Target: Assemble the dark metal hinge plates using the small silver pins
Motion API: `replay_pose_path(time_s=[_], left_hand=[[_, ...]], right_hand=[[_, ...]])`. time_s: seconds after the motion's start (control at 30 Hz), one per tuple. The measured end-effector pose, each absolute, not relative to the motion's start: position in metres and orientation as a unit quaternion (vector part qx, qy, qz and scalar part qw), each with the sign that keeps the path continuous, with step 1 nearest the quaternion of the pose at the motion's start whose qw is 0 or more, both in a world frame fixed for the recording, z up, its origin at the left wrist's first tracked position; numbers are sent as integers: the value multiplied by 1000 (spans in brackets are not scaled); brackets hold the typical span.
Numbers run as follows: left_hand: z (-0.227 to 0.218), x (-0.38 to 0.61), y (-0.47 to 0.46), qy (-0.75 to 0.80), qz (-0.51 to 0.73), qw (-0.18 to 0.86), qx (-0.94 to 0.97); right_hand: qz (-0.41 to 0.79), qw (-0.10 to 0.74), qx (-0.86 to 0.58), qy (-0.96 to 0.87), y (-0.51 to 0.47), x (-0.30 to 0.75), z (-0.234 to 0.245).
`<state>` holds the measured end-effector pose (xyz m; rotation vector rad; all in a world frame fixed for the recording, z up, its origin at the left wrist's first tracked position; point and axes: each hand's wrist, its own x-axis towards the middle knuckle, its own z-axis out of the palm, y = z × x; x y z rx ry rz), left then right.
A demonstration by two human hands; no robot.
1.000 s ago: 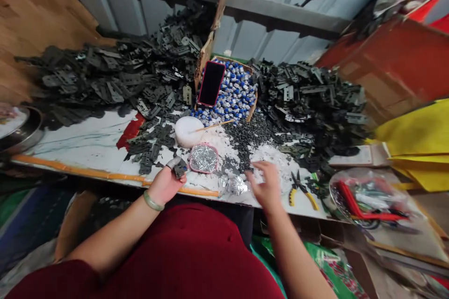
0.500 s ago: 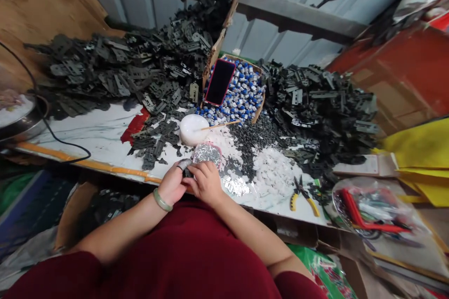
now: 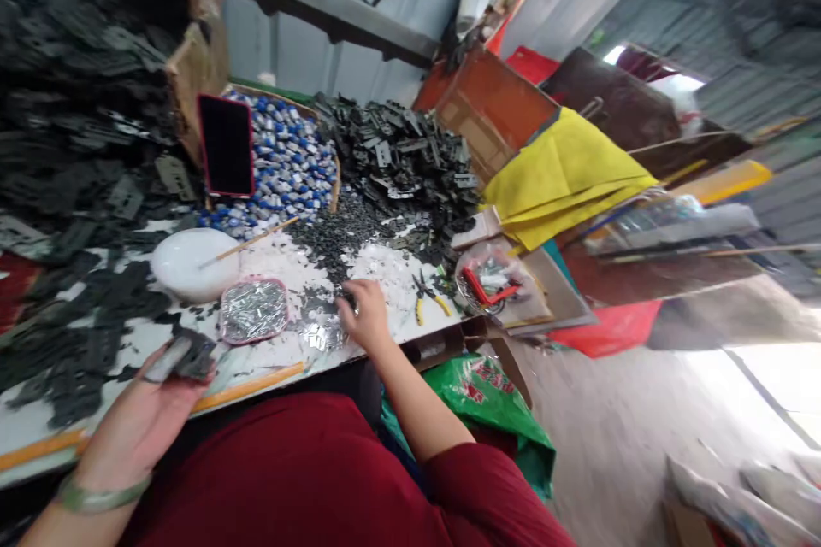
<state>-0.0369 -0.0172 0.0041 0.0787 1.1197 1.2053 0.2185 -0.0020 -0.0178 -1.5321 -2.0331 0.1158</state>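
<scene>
My left hand (image 3: 150, 410), with a pale green bangle at the wrist, is closed around a dark grey plastic part (image 3: 196, 352) with a lighter grey piece along one side. It is held at the table's front edge, left of a pink-rimmed tray (image 3: 287, 308) of small shiny metal pins. My right hand (image 3: 365, 314) reaches over the table at the lower end of a heap of tiny black pieces (image 3: 333, 231). Its thumb and forefinger are bent and look apart, with a dark gap between. White flat pieces (image 3: 381, 267) lie just beyond it.
A white round tub (image 3: 192, 261) carries a thin wooden stick (image 3: 256, 241). Behind it, a phone (image 3: 227, 145) leans on blue-and-white parts (image 3: 295, 158). Dark plastic parts (image 3: 404, 149) are piled at the back. Yellow-handled pliers (image 3: 420, 299) lie right of my right hand.
My hands have parted: the left has gone left with the dark grey part, and the right has reached out to the small black pieces. The head view has swung right.
</scene>
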Motion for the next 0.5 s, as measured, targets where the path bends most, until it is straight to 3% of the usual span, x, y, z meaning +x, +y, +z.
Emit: replay_pose_path(time_s=[0.1,0.2,0.37,0.5], left_hand=[[14,-39,-14,557,494,667,21],[26,-34,-16,574,479,664,22],[31,-26,-20,570,466,675,45],[32,-23,-24,566,466,678,59]], right_hand=[[-17,202,-780,-591,-16,302,-16],[1,86,-894,-440,-33,366,-11],[106,-43,-901,-418,-42,393,-5],[63,-67,-916,-392,-45,381,-4]])
